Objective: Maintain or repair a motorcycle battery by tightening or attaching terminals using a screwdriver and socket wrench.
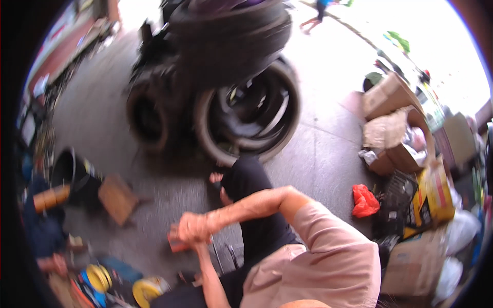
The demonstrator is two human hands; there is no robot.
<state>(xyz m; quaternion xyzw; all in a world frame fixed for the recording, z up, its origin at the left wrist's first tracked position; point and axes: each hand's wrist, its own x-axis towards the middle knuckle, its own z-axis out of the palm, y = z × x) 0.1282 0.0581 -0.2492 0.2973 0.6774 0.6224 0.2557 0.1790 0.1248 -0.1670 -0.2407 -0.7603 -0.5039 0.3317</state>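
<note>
My right hand point(197, 224), fingers wrapped closed, lies over my left hand point(192, 237) in front of my bent knee point(249, 182). A red object point(177, 245) shows beneath them; my left hand is closed at it, though most of its fingers are hidden and the object is blurred. Thin metal tools point(230, 255) lie below and to the right of the hands, near my legs. Yellow round items point(99, 277) lie among clutter at the lower left.
Stacked tyres point(221, 41) stand ahead. Cardboard boxes point(390, 97), a red plastic bag point(364, 200) and bags line the right. A black bucket point(69, 169) and wooden block point(115, 200) are at left, beside a co-worker's hand point(56, 264). A person's legs point(313, 20) show far back.
</note>
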